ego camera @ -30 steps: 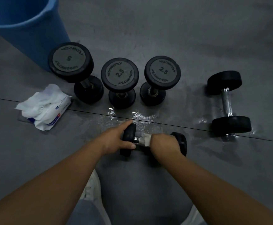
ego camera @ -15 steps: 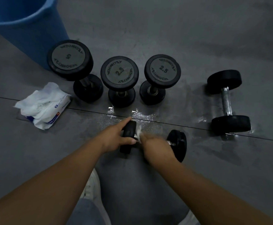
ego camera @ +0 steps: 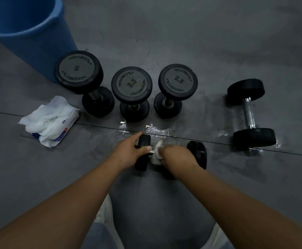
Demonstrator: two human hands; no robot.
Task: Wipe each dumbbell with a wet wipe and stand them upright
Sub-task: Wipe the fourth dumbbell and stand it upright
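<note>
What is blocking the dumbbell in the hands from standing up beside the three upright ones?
Nothing visible blocks the held dumbbell. The floor right of the upright 2.5 dumbbell is only wet; the lying dumbbell sits farther right.

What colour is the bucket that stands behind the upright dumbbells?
The bucket is blue; the head view, the only one, shows it at top left.

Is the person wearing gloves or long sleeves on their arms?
No gloves. The left hand and right hand are bare, with no rings, watch or bracelets to see. Both arms are bare too, with no sleeves anywhere in the picture.
</note>
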